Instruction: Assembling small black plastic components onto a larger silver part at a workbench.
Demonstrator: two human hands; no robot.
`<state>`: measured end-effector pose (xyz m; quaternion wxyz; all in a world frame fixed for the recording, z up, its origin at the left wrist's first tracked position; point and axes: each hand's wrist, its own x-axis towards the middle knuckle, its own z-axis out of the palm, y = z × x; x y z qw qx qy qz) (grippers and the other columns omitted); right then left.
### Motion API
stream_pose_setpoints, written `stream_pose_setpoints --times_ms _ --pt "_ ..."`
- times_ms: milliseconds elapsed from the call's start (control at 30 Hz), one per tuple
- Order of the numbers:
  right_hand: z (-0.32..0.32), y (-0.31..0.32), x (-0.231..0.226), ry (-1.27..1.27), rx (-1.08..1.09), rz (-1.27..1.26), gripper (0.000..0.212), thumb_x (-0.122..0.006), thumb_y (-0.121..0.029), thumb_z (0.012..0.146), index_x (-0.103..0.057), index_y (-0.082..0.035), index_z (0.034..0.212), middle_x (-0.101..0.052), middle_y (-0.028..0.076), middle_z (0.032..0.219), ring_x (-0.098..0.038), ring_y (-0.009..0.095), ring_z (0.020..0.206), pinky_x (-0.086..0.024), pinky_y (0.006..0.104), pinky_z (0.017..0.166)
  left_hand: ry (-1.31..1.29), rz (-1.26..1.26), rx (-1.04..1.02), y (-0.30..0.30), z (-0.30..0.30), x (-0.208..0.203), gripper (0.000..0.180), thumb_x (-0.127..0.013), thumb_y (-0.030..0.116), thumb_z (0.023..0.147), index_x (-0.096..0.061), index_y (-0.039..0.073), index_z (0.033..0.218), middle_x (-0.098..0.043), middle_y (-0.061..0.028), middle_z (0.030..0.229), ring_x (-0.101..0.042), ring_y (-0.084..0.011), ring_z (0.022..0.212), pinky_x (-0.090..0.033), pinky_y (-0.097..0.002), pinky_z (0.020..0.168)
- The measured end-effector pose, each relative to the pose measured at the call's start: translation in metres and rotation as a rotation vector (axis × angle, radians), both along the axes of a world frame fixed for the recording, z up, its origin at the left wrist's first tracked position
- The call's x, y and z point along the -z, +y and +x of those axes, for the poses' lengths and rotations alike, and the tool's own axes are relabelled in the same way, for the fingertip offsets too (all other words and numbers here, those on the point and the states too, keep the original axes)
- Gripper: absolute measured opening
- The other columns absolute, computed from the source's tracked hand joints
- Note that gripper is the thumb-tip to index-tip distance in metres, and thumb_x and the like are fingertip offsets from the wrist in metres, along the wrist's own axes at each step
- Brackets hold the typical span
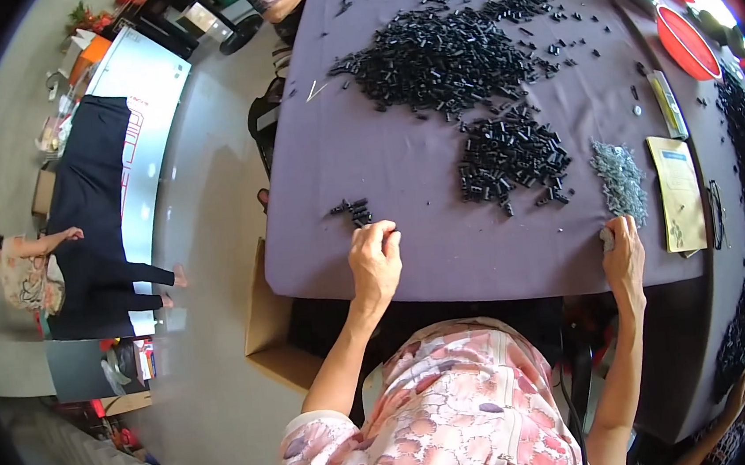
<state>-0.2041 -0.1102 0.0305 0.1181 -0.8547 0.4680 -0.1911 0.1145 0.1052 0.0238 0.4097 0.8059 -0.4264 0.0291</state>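
Note:
My left hand (375, 265) is closed at the near left of the cloth-covered table, fingertips pinched together. What they hold, if anything, is too small to make out. Just beyond the fingers lies a little group of short black tubular pieces (358, 210). To the right, my right hand (625, 262) is closed at the near edge of a heap of small clear-grey pieces (620, 180). Something pale grey shows at its thumb side; its kind is unclear. Between the hands and farther off sits a heap of black tubular pieces (512, 160).
A larger black heap (437, 60) spreads across the purple tablecloth (322, 162). On the right lie a yellow booklet (677, 192), glasses (717, 216) and a red basket (686, 44). Other people's hands (741, 392) show at lower right. A cardboard box (263, 348) stands below the left edge.

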Motion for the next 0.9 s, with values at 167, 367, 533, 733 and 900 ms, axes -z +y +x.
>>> stream_pose_setpoints --times_ms 167,367,533,733,900 --pt "0.004 0.005 -0.001 0.017 -0.009 -0.054 0.014 -0.052 0.003 0.082 -0.049 -0.003 0.095 -0.05 0.018 0.093 -0.055 0.04 0.082 -0.044 0.0475 0.068 -0.267 0.025 -0.046 0.004 0.022 -0.002 0.016 -0.068 0.001 0.074 -0.062 0.005 0.088 -0.059 -0.0096 0.09 -0.054 -0.0285 0.086 -0.045 -0.0389 0.077" --pt "0.007 0.009 0.01 -0.045 0.025 -0.122 0.025 -0.054 0.007 0.069 -0.05 -0.003 0.092 -0.051 0.016 0.088 -0.055 0.038 0.082 -0.046 0.0443 0.068 -0.444 0.237 -0.046 -0.017 0.035 -0.005 0.036 -0.073 0.023 0.075 -0.062 0.01 0.106 -0.052 -0.0091 0.119 -0.046 -0.0295 0.114 -0.035 -0.0457 0.093" --pt "0.002 0.012 0.015 -0.187 -0.009 -0.161 0.032 -0.054 0.012 0.063 -0.051 -0.003 0.092 -0.052 0.013 0.089 -0.055 0.035 0.083 -0.045 0.0409 0.07 -0.429 0.188 -0.006 -0.011 0.061 0.014 0.013 -0.064 0.016 0.082 -0.065 0.008 0.092 -0.059 -0.0062 0.106 -0.051 -0.0266 0.104 -0.037 -0.0439 0.091" --pt "-0.001 0.011 0.019 -0.244 0.009 -0.168 0.031 -0.051 0.012 0.064 -0.05 -0.002 0.092 -0.055 0.014 0.094 -0.055 0.036 0.085 -0.045 0.0408 0.072 -0.354 0.02 0.189 -0.053 0.001 -0.008 0.012 -0.069 0.004 0.075 -0.065 0.009 0.085 -0.057 -0.0056 0.09 -0.052 -0.0251 0.086 -0.042 -0.0391 0.078" --pt "-0.002 0.011 0.021 -0.324 -0.008 -0.161 0.03 -0.05 0.01 0.064 -0.049 -0.002 0.092 -0.057 0.015 0.091 -0.055 0.037 0.083 -0.045 0.0412 0.072 -0.276 0.0 0.444 -0.097 -0.064 -0.007 0.02 -0.065 0.0 0.074 -0.067 0.011 0.09 -0.054 -0.0034 0.086 -0.05 -0.0234 0.082 -0.041 -0.0368 0.071"
